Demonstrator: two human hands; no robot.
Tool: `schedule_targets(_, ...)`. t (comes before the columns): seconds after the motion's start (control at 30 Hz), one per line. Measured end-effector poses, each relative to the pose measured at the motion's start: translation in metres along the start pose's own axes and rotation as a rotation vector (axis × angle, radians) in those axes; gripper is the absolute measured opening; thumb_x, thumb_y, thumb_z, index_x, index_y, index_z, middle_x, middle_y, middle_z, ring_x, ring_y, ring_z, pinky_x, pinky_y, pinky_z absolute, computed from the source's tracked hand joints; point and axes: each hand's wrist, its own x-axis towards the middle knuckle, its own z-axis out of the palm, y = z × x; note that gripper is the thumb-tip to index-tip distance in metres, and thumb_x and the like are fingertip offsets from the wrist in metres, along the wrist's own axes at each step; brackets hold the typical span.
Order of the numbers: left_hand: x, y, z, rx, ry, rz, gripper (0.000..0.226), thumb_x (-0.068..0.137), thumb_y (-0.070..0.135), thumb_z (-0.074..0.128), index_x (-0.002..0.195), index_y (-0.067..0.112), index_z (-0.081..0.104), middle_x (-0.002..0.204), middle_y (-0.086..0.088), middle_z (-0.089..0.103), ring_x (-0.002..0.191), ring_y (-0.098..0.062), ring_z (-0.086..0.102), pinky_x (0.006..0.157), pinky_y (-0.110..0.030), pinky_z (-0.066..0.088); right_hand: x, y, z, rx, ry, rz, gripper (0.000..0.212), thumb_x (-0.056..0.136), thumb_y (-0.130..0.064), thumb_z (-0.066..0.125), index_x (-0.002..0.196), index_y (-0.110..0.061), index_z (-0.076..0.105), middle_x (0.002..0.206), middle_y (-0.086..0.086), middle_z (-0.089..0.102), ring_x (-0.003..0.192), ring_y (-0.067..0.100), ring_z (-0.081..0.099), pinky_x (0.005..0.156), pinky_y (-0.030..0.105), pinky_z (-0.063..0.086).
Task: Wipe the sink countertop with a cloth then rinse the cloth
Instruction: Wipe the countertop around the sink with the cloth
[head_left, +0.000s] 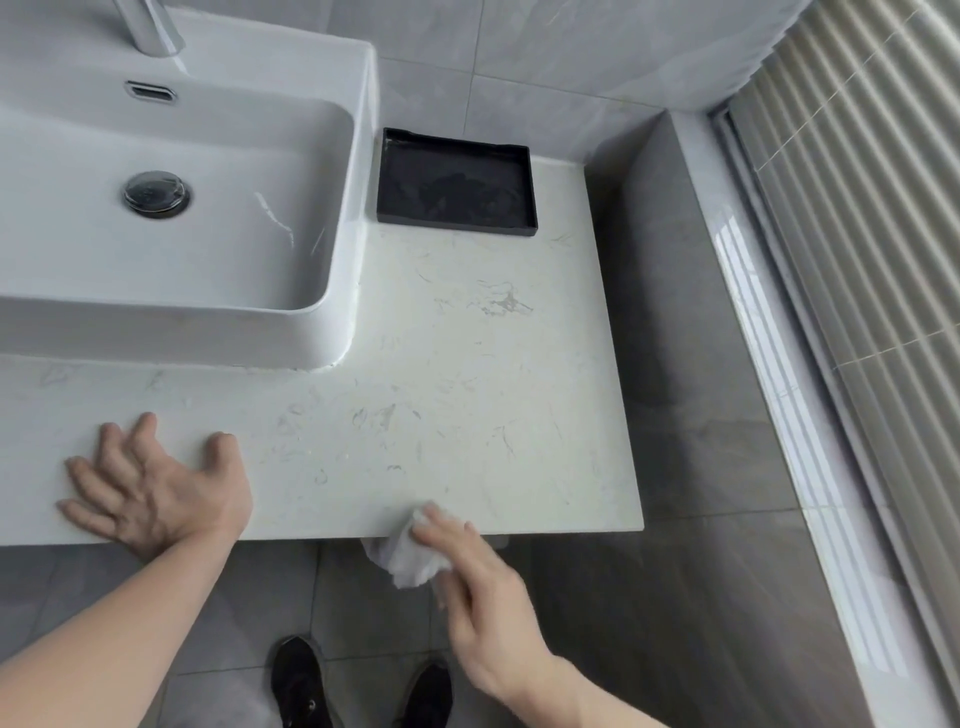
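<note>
1. A white cloth (410, 551) is pinched under the blurred right hand (483, 587) at the worktop's (467, 364) front edge, partly hanging off it.
2. The left hand (150, 488) is laid flat, fingers spread, near the front-left edge.
3. A black tray (457, 226) is set at the back, beside the sink (332, 332).

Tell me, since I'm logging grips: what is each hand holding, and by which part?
The right hand holds the white cloth by its bunched upper part at the countertop front edge. The left hand holds nothing, resting flat on the countertop.

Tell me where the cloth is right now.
In the head view, the white cloth sits at the countertop's front edge, right of centre, under the right hand, partly hanging over the edge.
</note>
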Motion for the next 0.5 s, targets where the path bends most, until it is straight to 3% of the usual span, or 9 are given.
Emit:
schedule_targets(0.13, 0.001, -0.001, 0.000, 0.014, -0.013, 0.002, 0.071, 0.083, 0.052, 0.053, 0.147, 0.027, 0.038, 0.164, -0.002, 0.025, 0.156, -0.034, 0.006, 0.124, -0.061, 0.000, 0.058, -0.007, -0.049, 0.119, 0.245, -0.043, 0.052, 0.100, 0.018, 0.045, 0.139, -0.013, 0.060, 0.142, -0.024, 0.058, 0.141, -0.001, 0.048, 0.125, 0.036, 0.032)
schedule_targets(0.23, 0.001, -0.001, 0.000, 0.019, -0.019, -0.007, 0.072, 0.082, 0.053, 0.052, 0.148, 0.028, 0.038, 0.165, -0.002, 0.024, 0.156, -0.033, 0.005, 0.124, -0.060, -0.001, 0.111, 0.021, -0.094, -0.080, 0.375, 0.005, 0.041, 0.106, 0.003, 0.045, 0.142, -0.012, 0.059, 0.152, -0.004, 0.056, 0.149, 0.005, 0.039, 0.125, 0.040, 0.032)
schedule_targets(0.3, 0.002, 0.000, 0.000, 0.020, -0.020, -0.017, 0.072, 0.082, 0.054, 0.051, 0.149, 0.028, 0.038, 0.165, -0.001, 0.025, 0.157, -0.032, 0.006, 0.124, -0.059, -0.001, 0.134, 0.045, -0.111, -0.258, 0.362, 0.132, 0.036, 0.111, -0.012, 0.042, 0.143, -0.017, 0.057, 0.157, -0.001, 0.049, 0.154, 0.009, 0.030, 0.127, 0.040, 0.025)
schedule_targets(0.37, 0.002, 0.000, 0.001, 0.014, -0.017, -0.021, 0.073, 0.081, 0.054, 0.051, 0.149, 0.029, 0.039, 0.166, 0.000, 0.025, 0.157, -0.031, 0.006, 0.124, -0.059, -0.001, 0.143, 0.063, -0.106, -0.436, 0.297, 0.237, 0.040, 0.111, -0.017, 0.039, 0.149, -0.022, 0.051, 0.165, -0.001, 0.038, 0.158, 0.024, 0.021, 0.127, 0.049, 0.019)
schedule_targets(0.43, 0.002, 0.000, 0.001, 0.017, -0.014, -0.023, 0.073, 0.081, 0.055, 0.051, 0.149, 0.029, 0.039, 0.166, 0.000, 0.025, 0.157, -0.031, 0.006, 0.124, -0.058, -0.001, 0.141, 0.070, -0.084, -0.589, 0.263, 0.209, 0.048, 0.109, -0.017, 0.042, 0.156, -0.023, 0.043, 0.170, 0.002, 0.026, 0.159, 0.035, 0.016, 0.126, 0.056, 0.018)
schedule_targets(0.5, 0.002, 0.000, 0.002, 0.026, -0.017, -0.024, 0.073, 0.081, 0.055, 0.051, 0.149, 0.030, 0.039, 0.166, 0.001, 0.024, 0.157, -0.030, 0.006, 0.125, -0.058, -0.002, 0.131, 0.063, -0.050, -0.618, 0.230, 0.128, 0.057, 0.105, -0.016, 0.049, 0.159, -0.027, 0.037, 0.171, 0.000, 0.020, 0.159, 0.034, 0.012, 0.127, 0.057, 0.016)
